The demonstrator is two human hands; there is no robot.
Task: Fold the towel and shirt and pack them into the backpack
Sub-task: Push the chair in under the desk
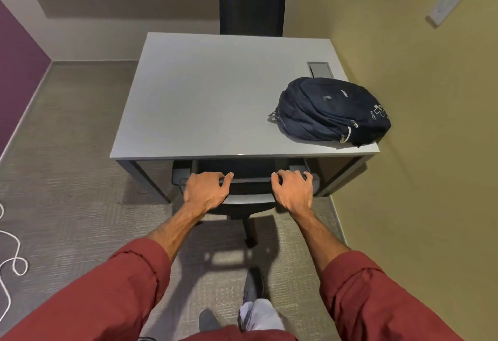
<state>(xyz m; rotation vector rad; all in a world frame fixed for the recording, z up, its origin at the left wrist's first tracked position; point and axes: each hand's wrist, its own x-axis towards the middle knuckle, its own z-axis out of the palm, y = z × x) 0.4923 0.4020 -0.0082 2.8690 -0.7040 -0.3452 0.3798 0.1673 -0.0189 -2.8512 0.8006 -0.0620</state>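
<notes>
The dark backpack point(334, 111) lies on the surface point(210, 98) at its near right corner, beyond and to the right of both hands. The left hand point(206, 188) and right hand point(293, 188) each curl their fingers over the top edge of the chair point(250, 198) tucked underneath.

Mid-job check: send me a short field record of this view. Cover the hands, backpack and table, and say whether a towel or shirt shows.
left hand: grips the top edge of the near chair back
right hand: grips the same edge, further right
near chair: tucked under the near side of the table
backpack: lies on the table by its near right corner, looks zipped shut
far chair: behind the table's far edge
towel, shirt: not in view
</notes>
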